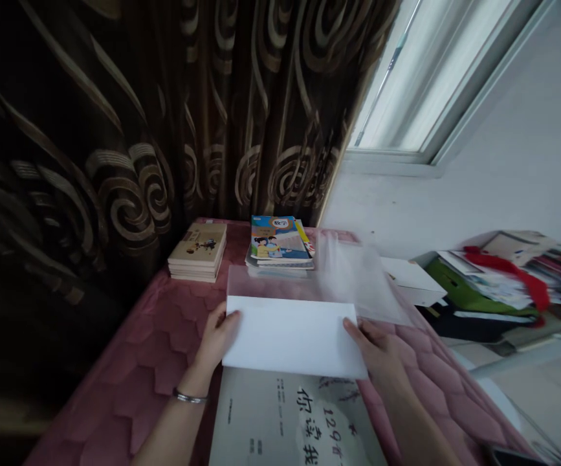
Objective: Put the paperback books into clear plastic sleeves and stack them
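Note:
My left hand (216, 340) and my right hand (378, 353) grip a blank white sheet of paper (292, 338) by its left and right edges, thumbs on top. Below it, nearer to me, lies a large pale book (261, 421) with Chinese characters and "129" on its cover; the paper hides its far end. Just beyond the paper a strip of clear plastic (270, 283) shows. More crumpled clear plastic (352, 272) lies past my right hand. A metal bracelet (190, 396) circles my left wrist.
On the pink quilted surface (154, 356) stand a stack of tan books (197, 249) and a stack topped by a blue textbook (280, 239). A white box (413, 281) and piled papers (484, 278) lie at right. A patterned curtain (241, 116) hangs behind.

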### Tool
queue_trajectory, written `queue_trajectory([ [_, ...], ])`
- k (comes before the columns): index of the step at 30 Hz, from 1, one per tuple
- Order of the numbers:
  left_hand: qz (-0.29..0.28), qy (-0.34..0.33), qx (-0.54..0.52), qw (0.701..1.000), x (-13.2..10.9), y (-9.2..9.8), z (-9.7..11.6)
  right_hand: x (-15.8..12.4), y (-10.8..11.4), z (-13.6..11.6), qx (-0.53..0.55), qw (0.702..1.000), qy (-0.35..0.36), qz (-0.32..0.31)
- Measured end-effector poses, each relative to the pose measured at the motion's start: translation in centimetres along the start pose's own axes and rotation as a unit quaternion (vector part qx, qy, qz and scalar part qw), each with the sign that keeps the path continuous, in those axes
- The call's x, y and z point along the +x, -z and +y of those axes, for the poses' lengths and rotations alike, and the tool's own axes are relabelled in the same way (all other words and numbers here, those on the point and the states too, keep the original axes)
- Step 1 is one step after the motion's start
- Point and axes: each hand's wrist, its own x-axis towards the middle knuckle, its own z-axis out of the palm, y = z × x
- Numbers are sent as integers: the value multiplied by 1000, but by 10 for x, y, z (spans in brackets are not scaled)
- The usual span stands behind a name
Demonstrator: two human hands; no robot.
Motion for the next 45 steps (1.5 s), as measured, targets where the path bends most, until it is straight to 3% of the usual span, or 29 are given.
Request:
queue_trajectory([
  [5, -15, 19, 2, 1000, 0, 0, 2, -4, -1, 13, 14, 999, -2, 46],
  [12, -14, -1, 56, 998, 5, 1, -8, -9, 1, 17, 68, 996, -23, 50],
  [22, -3, 25, 6, 1000, -1, 0, 2, -22, -10, 5, -10, 996, 21, 84],
  [27, -18, 11, 49, 999, 2, 2, -2, -22, -10, 9, 63, 995, 4, 72],
  [34, -15, -26, 100, 995, 3, 1, -2, -20, -8, 11, -6, 996, 16, 83],
  [41, 6, -27, 121, 992, 4, -2, -5, -22, -9, 15, 73, 996, -7, 59],
  [45, 9, -26, 115, 993, 4, 0, -7, -20, -9, 18, 53, 996, 2, 65],
])
